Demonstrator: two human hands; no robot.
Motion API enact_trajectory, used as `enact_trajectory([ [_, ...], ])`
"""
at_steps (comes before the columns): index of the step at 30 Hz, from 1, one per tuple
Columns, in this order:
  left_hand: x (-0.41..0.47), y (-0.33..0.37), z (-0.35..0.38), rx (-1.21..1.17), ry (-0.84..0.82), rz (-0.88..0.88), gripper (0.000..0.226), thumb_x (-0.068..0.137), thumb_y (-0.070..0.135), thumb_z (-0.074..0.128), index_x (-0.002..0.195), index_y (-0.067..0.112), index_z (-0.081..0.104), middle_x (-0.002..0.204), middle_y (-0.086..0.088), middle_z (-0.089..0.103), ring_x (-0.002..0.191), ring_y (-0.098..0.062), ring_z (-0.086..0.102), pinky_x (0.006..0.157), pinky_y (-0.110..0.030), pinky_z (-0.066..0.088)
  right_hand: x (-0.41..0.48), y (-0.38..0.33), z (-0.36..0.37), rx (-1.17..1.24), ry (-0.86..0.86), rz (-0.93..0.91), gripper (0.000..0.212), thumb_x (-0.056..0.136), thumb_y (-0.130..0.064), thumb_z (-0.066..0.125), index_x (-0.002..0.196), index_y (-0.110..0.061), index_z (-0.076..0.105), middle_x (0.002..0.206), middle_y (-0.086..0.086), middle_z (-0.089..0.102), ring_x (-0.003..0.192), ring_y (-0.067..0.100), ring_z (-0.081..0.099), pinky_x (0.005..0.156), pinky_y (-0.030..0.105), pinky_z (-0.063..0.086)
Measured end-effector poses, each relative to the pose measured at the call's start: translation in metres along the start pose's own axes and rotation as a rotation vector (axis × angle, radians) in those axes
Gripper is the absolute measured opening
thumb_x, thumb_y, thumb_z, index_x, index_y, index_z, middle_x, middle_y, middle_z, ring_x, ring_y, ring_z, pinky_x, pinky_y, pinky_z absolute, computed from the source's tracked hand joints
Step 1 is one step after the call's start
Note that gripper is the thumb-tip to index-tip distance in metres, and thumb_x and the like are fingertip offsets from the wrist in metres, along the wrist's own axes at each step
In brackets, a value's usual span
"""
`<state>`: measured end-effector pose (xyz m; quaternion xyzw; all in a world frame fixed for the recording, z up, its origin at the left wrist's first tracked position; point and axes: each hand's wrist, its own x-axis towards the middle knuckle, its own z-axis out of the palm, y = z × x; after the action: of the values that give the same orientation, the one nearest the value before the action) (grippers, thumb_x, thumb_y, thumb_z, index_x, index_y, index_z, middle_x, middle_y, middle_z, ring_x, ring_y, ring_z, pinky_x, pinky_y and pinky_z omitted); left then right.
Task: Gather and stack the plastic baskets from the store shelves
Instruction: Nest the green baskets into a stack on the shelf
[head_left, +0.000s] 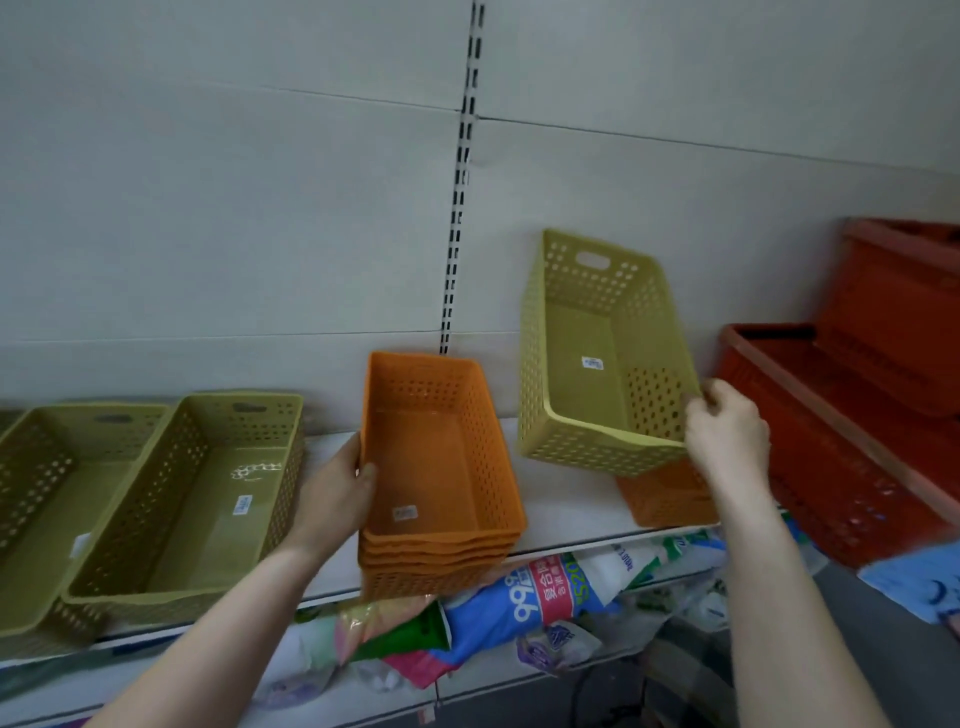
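A stack of several orange perforated baskets (441, 499) stands at the shelf's front edge, and my left hand (337, 493) grips its left rim. My right hand (727, 431) holds an olive-green perforated basket (597, 353) by its near right corner, lifted and tilted above the shelf. Below that basket another orange basket (665, 499) rests on the shelf, partly hidden. Two olive-green baskets (192, 499) (47, 493) sit side by side on the left of the shelf.
Large red crates (857, 415) are stacked at the right end of the white shelf (561, 499). Colourful plastic packages (545, 592) fill the shelf below. A slotted upright (462, 171) runs up the grey back panel.
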<state>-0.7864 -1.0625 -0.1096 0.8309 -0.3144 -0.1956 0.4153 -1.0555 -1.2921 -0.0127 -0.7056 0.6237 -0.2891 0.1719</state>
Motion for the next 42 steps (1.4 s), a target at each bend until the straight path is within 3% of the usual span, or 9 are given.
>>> enact_trajectory([
  [3,0.002,-0.002,0.001,-0.101,0.010,-0.032,0.030,0.094,0.013,0.042,0.115,0.024,0.060,0.102,-0.005,0.069,0.086,-0.022,0.064,0.076,-0.038,0.053,-0.005,-0.017,0.006,0.081,-0.027,-0.101,0.017,0.094,-0.023,0.053,0.094,-0.010,0.064,0.106,0.028,0.068,0.100,0.048,0.059,0.080,0.044,0.046],
  [9,0.004,-0.017,0.013,-0.187,-0.069,-0.076,0.038,0.097,0.024,0.045,0.135,0.027,0.052,0.125,-0.005,0.066,0.108,-0.023,0.062,0.094,-0.044,0.051,-0.021,-0.067,0.039,0.147,-0.162,-0.216,0.025,0.090,-0.023,0.059,0.111,-0.013,0.070,0.111,0.022,0.072,0.105,0.043,0.064,0.086,0.046,0.052],
  [13,-0.008,-0.030,-0.012,-0.133,-0.138,0.018,0.039,0.100,0.032,0.047,0.136,0.021,0.053,0.127,0.002,0.064,0.109,-0.015,0.062,0.090,-0.023,0.049,-0.042,-0.099,0.067,0.281,-0.298,-0.232,0.027,0.079,-0.039,0.053,0.098,-0.026,0.068,0.101,0.017,0.074,0.097,0.043,0.065,0.085,0.053,0.053],
  [19,-0.028,-0.088,-0.105,0.094,0.280,-0.048,0.040,0.095,0.021,0.055,0.134,0.012,0.057,0.131,-0.012,0.063,0.118,-0.029,0.060,0.096,-0.031,0.043,-0.098,-0.154,0.107,0.477,-0.485,-0.268,0.026,0.078,-0.033,0.055,0.096,-0.020,0.068,0.089,0.008,0.074,0.080,0.038,0.069,0.055,0.035,0.054],
  [22,-0.031,-0.123,-0.156,0.189,0.398,-0.131,0.040,0.096,0.018,0.054,0.136,0.011,0.055,0.132,-0.016,0.061,0.119,-0.033,0.058,0.096,-0.036,0.043,-0.134,-0.179,0.132,0.439,-0.507,-0.347,0.030,0.076,-0.038,0.054,0.093,-0.017,0.069,0.085,0.010,0.075,0.079,0.038,0.069,0.067,0.052,0.058],
  [25,-0.035,-0.160,-0.190,0.274,0.327,-0.201,0.043,0.097,0.022,0.051,0.139,0.012,0.051,0.137,-0.015,0.058,0.123,-0.032,0.056,0.098,-0.039,0.043,-0.171,-0.199,0.163,0.364,-0.589,-0.370,0.020,0.090,-0.019,0.057,0.103,-0.012,0.070,0.098,0.013,0.075,0.092,0.036,0.069,0.078,0.043,0.054],
  [30,-0.043,-0.203,-0.208,0.399,0.131,-0.149,0.044,0.097,0.028,0.051,0.139,0.013,0.051,0.135,-0.013,0.060,0.121,-0.031,0.057,0.094,-0.035,0.043,-0.225,-0.204,0.208,0.191,-0.640,-0.350,0.020,0.096,-0.011,0.050,0.109,-0.005,0.064,0.109,0.014,0.071,0.095,0.029,0.065,0.067,0.030,0.039],
  [37,-0.054,-0.240,-0.212,0.456,-0.028,0.004,0.041,0.098,0.034,0.048,0.135,0.020,0.055,0.136,-0.002,0.060,0.117,-0.026,0.061,0.091,-0.034,0.047,-0.262,-0.200,0.241,-0.105,-0.592,-0.399,0.022,0.090,-0.019,0.054,0.110,-0.015,0.047,0.104,0.012,0.069,0.093,0.035,0.066,0.068,0.036,0.045],
  [42,-0.058,-0.247,-0.218,0.460,-0.096,0.098,0.041,0.099,0.035,0.046,0.136,0.021,0.054,0.132,-0.002,0.064,0.115,-0.025,0.062,0.090,-0.033,0.046,-0.272,-0.209,0.263,-0.225,-0.668,-0.286,0.049,0.090,-0.013,0.045,0.137,-0.018,0.031,0.111,0.019,0.066,0.101,0.038,0.063,0.084,0.042,0.051],
])
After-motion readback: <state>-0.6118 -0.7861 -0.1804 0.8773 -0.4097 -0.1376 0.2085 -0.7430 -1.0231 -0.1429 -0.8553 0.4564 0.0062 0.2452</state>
